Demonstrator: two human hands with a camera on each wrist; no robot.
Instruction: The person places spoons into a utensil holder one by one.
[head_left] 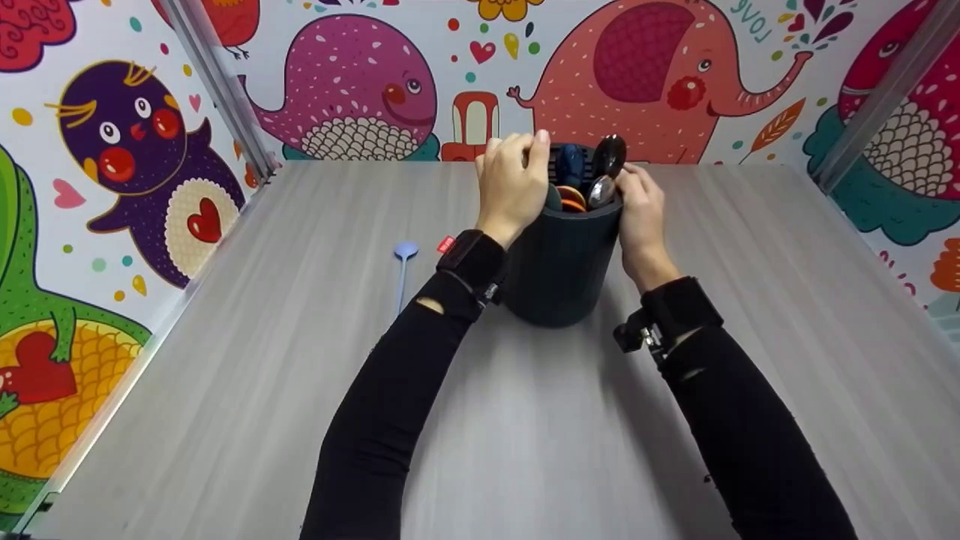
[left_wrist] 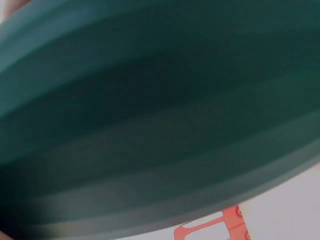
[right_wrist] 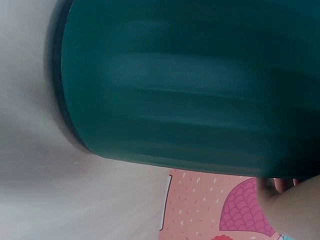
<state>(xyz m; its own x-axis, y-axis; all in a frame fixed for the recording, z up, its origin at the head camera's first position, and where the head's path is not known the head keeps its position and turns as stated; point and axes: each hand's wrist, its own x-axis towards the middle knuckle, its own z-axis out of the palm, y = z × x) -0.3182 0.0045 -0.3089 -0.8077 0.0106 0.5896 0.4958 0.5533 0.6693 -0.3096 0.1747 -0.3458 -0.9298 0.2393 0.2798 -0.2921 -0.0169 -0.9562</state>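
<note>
A dark green utensil holder (head_left: 559, 270) with vertical ribs stands on the table in the head view. Its rim is gripped from the left by my left hand (head_left: 514, 180) and from the right by my right hand (head_left: 641, 217). Out of its top show a dark shiny spoon (head_left: 609, 155), a silver spoon (head_left: 601, 191), a dark blue utensil (head_left: 571, 165) and something with orange and yellow edges (head_left: 571, 199). The holder's wall (left_wrist: 160, 120) fills most of the left wrist view. In the right wrist view, curled fingers (right_wrist: 285, 185) lie against the holder.
A small light blue spoon (head_left: 405, 251) lies on the grey table (head_left: 247, 360) left of the holder, its lower end hidden by my left sleeve. Behind the table rises a panel (head_left: 457, 45) printed with cartoon animals. Metal posts (head_left: 221, 90) stand at the back corners.
</note>
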